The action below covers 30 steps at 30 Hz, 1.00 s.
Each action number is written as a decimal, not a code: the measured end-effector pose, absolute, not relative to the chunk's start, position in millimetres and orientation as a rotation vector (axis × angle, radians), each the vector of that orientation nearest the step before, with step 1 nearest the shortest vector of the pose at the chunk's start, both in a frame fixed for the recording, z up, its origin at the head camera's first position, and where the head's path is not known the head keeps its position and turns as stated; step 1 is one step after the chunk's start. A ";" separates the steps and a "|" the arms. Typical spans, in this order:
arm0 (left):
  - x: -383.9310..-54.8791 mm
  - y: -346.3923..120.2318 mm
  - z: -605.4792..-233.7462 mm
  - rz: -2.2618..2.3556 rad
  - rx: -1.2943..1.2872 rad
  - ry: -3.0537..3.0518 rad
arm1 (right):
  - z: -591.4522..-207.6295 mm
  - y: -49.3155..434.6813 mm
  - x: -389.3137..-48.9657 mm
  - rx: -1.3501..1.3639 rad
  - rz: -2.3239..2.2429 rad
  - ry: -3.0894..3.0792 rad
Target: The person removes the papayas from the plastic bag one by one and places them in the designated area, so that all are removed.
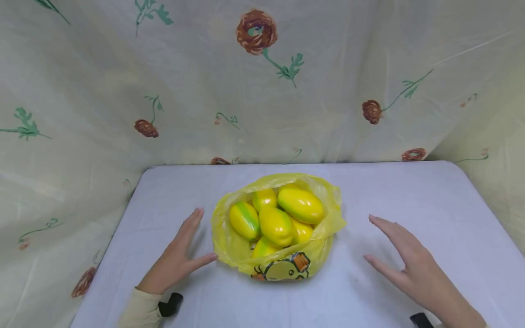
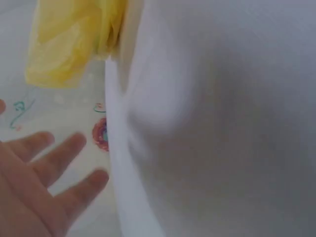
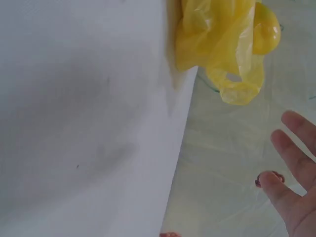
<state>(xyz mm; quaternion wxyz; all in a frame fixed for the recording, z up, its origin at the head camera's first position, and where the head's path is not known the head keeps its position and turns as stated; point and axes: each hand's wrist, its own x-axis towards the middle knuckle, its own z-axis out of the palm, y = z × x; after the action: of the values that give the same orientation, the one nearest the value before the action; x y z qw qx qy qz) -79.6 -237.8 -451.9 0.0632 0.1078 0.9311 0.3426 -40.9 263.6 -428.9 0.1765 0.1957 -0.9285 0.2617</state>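
Observation:
A yellow plastic bag [image 1: 229, 259] stands on the table with its mouth spread wide, a cartoon face printed on its front. Inside lie several shiny yellow mangoes [image 1: 276, 226] with green streaks. My left hand [image 1: 176, 257] is just left of the bag, fingers extended and thumb tip close to its rim. To the right of the bag, farther off, my right hand [image 1: 414, 269] hovers with straight, spread fingers and holds nothing. In the right wrist view a bag handle loop [image 3: 242, 91] hangs out, and one mango [image 3: 266, 29] shows above the rim.
A white cloth covers the table [image 1: 393, 191], whose far corners are rounded. Behind it and at both sides hangs a pale curtain [image 1: 197, 68] printed with brown flowers and green stems. A black strap piece [image 1: 171, 304] sits at the left wrist.

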 end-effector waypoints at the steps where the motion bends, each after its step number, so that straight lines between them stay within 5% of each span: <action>1: -81.7 -237.6 -454.3 1.075 0.331 2.785 | -427.6 261.6 -41.5 0.546 0.761 -2.626; 10: -102.2 -233.6 -469.0 1.389 0.507 2.584 | -419.4 249.1 -50.5 0.530 0.827 -2.620; 30: -121.2 -218.2 -482.7 1.588 0.475 2.277 | -419.3 227.3 -83.6 0.681 0.960 -2.598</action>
<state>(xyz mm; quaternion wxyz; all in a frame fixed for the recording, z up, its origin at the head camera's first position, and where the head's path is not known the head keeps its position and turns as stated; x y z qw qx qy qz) -121.2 -218.2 -482.7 0.1619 0.1664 0.7977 0.5566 -83.6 227.3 -419.3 0.1439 0.2363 -0.9014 0.3332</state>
